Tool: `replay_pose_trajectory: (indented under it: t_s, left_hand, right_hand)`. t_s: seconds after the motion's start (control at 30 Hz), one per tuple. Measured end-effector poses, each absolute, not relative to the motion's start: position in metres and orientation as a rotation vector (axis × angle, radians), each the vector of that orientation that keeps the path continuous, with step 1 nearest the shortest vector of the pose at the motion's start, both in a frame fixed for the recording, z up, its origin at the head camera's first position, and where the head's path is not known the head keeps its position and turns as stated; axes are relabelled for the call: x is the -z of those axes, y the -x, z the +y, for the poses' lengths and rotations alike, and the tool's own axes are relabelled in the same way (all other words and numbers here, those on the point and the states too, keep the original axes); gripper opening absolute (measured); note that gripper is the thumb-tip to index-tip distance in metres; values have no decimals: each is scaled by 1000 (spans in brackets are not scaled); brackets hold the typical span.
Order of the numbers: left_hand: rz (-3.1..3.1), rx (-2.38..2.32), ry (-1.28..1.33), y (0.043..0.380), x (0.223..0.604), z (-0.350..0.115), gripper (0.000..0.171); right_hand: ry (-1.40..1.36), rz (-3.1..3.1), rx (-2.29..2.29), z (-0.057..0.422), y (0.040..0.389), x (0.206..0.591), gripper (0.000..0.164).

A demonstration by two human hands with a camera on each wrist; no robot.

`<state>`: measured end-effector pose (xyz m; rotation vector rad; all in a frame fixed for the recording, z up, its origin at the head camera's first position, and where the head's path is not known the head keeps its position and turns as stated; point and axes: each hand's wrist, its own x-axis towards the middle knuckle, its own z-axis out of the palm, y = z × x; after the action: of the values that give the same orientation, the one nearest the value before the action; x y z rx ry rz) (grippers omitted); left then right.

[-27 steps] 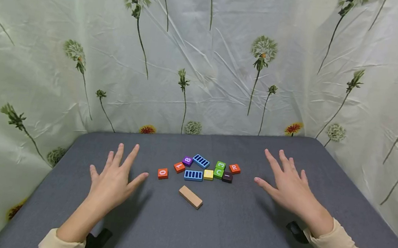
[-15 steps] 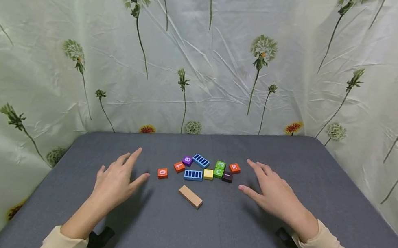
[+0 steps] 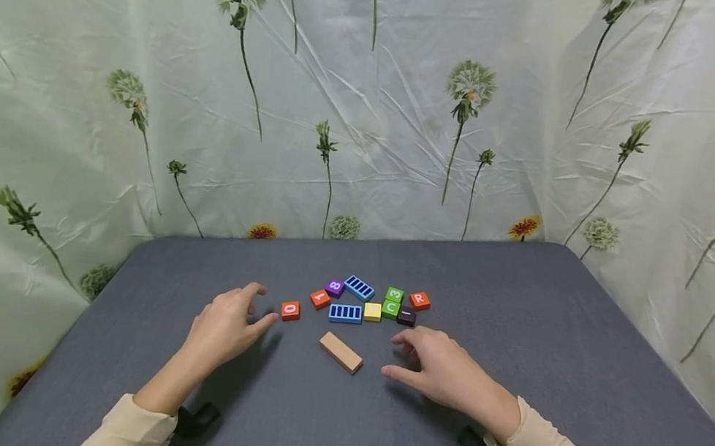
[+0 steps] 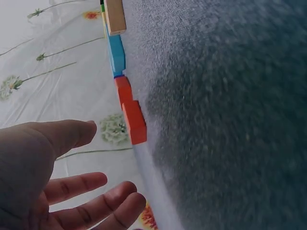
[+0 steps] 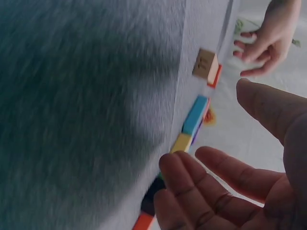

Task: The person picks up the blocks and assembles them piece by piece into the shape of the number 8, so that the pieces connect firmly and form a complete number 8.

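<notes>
My left hand (image 3: pixel 225 326) hovers over the table, its thumb and fingers apart and slightly bent, just left of an orange block marked 0 (image 3: pixel 291 310). My right hand (image 3: pixel 443 369) is held with loosely bent fingers to the right of a plain wooden block (image 3: pixel 340 353) and below a dark block (image 3: pixel 406 316). Neither hand holds anything. In the left wrist view, the orange block (image 4: pixel 135 122) is beyond the thumb tip. In the right wrist view, the fingertips overlap the far end of the yellow block (image 5: pixel 181 143).
Behind the wooden block lie two blue slotted blocks (image 3: pixel 345 313), a yellow block (image 3: pixel 372 312), green blocks marked C (image 3: pixel 390 309) and 3 (image 3: pixel 394 294), a purple block (image 3: pixel 334 288), and orange blocks marked 1 (image 3: pixel 320 299) and R (image 3: pixel 419 301). A flowered curtain (image 3: pixel 397 110) hangs behind the grey table (image 3: pixel 320 432).
Both hands have moved inward toward the blocks, the right one farther and also nearer the body. Their spread fingers have bent. The blocks stay where they were.
</notes>
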<state>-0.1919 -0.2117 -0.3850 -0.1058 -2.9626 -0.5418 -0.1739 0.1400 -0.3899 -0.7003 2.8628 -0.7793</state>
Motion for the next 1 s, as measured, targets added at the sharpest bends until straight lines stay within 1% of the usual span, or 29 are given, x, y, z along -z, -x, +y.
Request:
replay_pose_trajectory:
  t_s: [0.2, 0.47, 0.63, 0.83, 1.0]
  left_hand:
    - [-2954, 627, 87, 203, 392, -208, 44]
    - [-2992, 732, -7, 216, 402, -203, 41]
    - [-3011, 730, -54, 223, 404, -199, 43]
    - [-3040, 713, -90, 228, 404, -196, 51]
    - [-3047, 701, -84, 228, 403, -194, 53]
  right_hand:
    - [860, 2748, 868, 126, 179, 395, 41]
    - [865, 2682, 896, 111, 185, 400, 33]
    - [845, 2706, 880, 103, 187, 401, 28]
    - [847, 2737, 864, 95, 189, 403, 26]
    - [845, 2739, 862, 92, 191, 405, 25]
